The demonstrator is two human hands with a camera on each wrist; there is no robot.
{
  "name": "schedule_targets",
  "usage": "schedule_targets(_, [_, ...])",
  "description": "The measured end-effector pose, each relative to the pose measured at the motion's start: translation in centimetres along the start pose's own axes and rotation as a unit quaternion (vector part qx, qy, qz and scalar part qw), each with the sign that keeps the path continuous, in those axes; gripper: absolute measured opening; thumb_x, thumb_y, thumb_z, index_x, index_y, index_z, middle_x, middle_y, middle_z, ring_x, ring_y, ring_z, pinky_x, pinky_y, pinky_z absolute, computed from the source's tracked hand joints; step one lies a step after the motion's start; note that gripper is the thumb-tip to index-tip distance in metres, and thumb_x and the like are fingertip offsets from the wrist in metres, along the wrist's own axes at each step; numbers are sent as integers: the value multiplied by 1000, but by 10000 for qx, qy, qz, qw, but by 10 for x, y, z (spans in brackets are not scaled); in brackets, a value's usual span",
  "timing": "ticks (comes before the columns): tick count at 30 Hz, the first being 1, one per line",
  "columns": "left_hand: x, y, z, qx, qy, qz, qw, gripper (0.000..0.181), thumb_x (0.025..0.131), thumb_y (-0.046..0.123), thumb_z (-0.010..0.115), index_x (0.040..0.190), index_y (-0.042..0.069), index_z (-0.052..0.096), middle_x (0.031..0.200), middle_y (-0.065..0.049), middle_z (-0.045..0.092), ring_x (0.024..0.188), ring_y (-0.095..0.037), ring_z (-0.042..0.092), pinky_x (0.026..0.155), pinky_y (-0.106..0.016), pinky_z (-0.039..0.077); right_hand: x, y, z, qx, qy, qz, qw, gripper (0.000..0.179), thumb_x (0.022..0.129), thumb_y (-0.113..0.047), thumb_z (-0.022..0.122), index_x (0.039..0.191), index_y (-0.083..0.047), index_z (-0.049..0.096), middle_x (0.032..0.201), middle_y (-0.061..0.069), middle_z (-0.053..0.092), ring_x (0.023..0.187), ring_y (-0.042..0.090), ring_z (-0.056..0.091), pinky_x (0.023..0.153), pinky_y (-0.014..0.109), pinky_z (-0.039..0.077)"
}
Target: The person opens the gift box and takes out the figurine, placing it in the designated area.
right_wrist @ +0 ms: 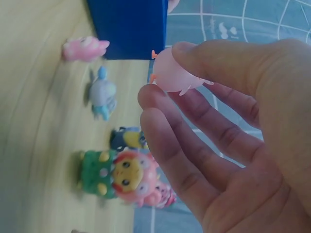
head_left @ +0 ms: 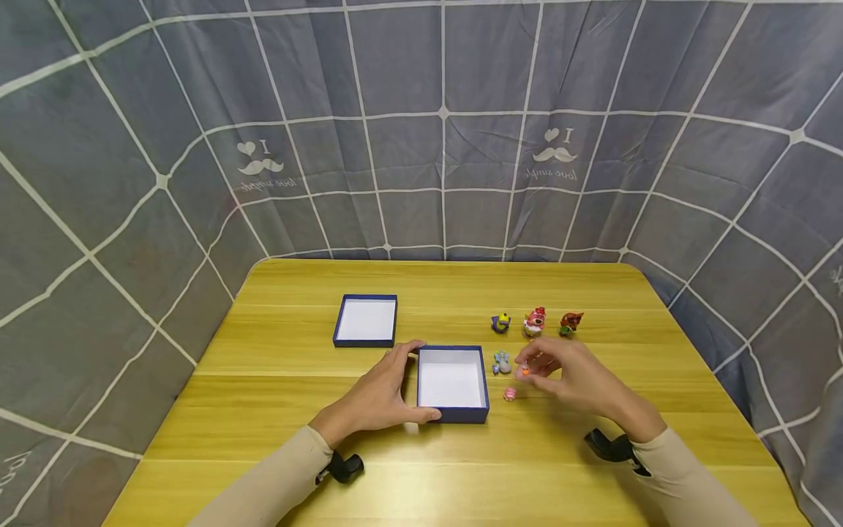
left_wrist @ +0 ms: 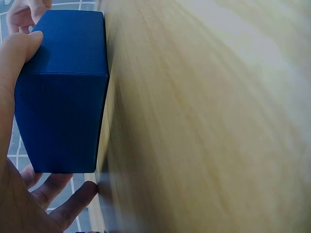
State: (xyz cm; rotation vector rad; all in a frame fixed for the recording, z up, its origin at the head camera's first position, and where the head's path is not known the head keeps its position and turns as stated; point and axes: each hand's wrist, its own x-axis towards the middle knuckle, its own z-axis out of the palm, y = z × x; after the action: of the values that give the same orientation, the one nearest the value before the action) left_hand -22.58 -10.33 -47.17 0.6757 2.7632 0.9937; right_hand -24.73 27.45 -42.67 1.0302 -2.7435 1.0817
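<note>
My left hand [head_left: 378, 388] holds an open-topped blue box [head_left: 454, 415] with a white inside, thumb at its front corner and fingers at the far left corner. In the left wrist view, the thumb lies against one blue wall [left_wrist: 63, 121] of it. To the right of the box, my right hand [head_left: 573, 373] pinches a small pale pink figurine [right_wrist: 170, 70] with orange feet, just above the table. Near that hand are a grey-blue figurine [head_left: 503, 363] and a little pink figurine [head_left: 510, 394].
A shallow blue tray-like lid [head_left: 365, 344] lies behind and left of the box. Farther back on the wooden table [head_left: 276, 424] stand a purple-and-yellow figurine [head_left: 500, 323], a red-and-pink figurine [head_left: 534, 322] and a reddish-brown and green figurine [head_left: 570, 323]. A grey checked curtain [head_left: 408, 154] surrounds the table.
</note>
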Motion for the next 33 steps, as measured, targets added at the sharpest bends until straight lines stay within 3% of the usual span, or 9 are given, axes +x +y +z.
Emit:
schedule_targets(7, [1,-1,1,13,27,16,10000,125,71,86,78,167,24,26,158,1,48,141,-20,51,118,-50,46,-9,10,-2,-89,8,170,9998,25,89,-9,88,109,-16,74,102,-9,74,86,2,71,75,28,63])
schedule_targets(16, [1,0,1,92,36,25,9999,121,71,87,78,165,31,26,157,1,48,142,-20,51,118,-50,46,-17,19,-2,-196,-41,379,9991,25,88,-9,88,106,-19,74,99,-10,75,84,3,71,74,29,63])
schedule_targets(23, [0,0,0,37,29,42,10000,125,72,87,78,167,25,26,159,-1,47,143,-23,51,118,-52,46,-20,23,-1,-302,-61,462,9985,26,88,-6,88,104,-19,73,95,-11,73,83,2,70,74,28,62])
schedule_targets(33, [0,0,1,70,-17,12,10000,124,72,87,77,167,26,24,161,-1,45,144,-23,50,118,-53,46,-24,26,1,-322,-253,618,9973,22,90,-10,87,104,-19,74,96,-9,75,85,4,71,75,29,63])
